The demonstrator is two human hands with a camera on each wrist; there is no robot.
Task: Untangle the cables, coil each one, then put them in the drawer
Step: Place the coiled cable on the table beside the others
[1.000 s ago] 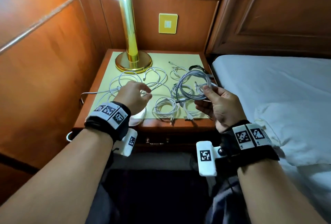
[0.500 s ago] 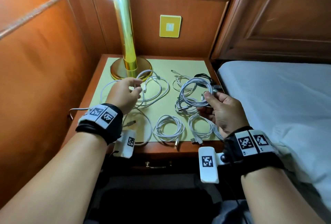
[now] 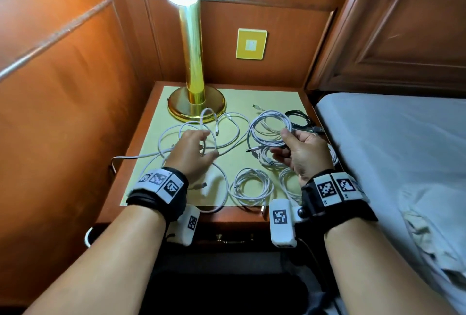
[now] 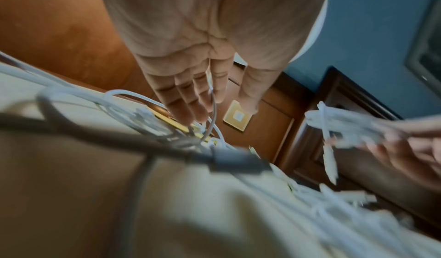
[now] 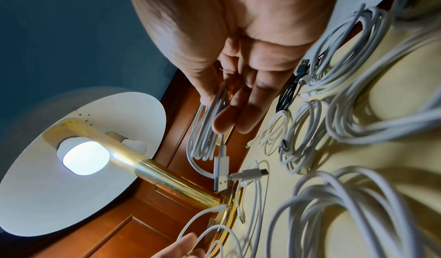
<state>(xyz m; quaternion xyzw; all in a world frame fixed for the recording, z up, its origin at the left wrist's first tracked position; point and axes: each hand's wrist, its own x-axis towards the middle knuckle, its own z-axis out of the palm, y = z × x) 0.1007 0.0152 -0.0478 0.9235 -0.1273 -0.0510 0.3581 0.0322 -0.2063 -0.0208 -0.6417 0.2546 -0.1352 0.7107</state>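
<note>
Right hand (image 3: 301, 153) pinches a coiled white round cable (image 3: 268, 126) above the yellow-topped worktop (image 3: 267, 97); left hand (image 3: 191, 153), fingers loosely extended, touches loose white cable loops (image 3: 227, 143) at 9 o'clock.

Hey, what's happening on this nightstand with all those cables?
A person is sorting cables on the nightstand. Their right hand holds up a coiled white cable, pinched between thumb and fingers. Their left hand reaches into the loose white cables still spread out near the lamp. Several finished coils lie along the front edge, and a black cable sits at the back right.
</note>
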